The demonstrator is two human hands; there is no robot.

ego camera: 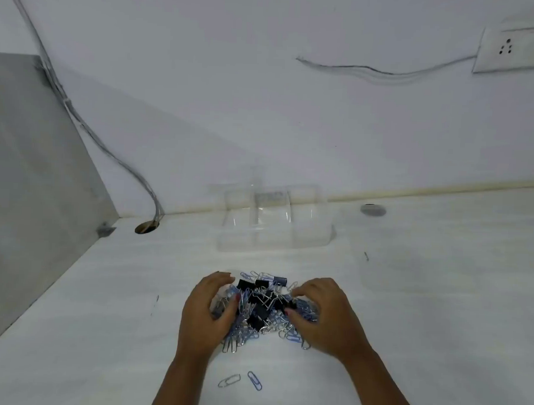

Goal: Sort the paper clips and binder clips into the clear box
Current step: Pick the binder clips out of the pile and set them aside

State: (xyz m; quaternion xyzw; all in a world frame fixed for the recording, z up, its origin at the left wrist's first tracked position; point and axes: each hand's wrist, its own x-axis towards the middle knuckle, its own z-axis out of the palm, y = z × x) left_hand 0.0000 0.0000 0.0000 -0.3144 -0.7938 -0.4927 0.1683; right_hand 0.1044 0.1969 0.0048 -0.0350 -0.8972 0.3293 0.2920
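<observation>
Head view, sorting not yet begun. My left hand point(207, 310) and right hand point(322, 313) cup either side of one mixed heap point(264, 309) of black binder clips point(259, 320) and blue and silver paper clips point(296, 332) on the white desk point(439, 301); fingers of both hands are curled loosely into the heap's edges, and I cannot tell whether either hand has closed on any one clip. The clear box point(274, 221), with several compartments that look empty, stands at twelve o'clock from the heap, well apart, close to the wall. Two stray paper clips point(241, 380) lie at six o'clock, between my forearms. Hazards, as I judge them: the paper clips appear interlocked with each other and with the wire handles of the binder clips, so lifting one piece may drag a chain of others, which could then drop across the desk or land in the wrong compartment. The box walls are nearly invisible against the pale desk, so I could misjudge a divider and mix the two kinds. A careless sweep toward ten o'clock could send clips into the open cable hole point(147, 227). The two strays near my sleeveless forearms could be brushed off the near edge and overlooked.
</observation>
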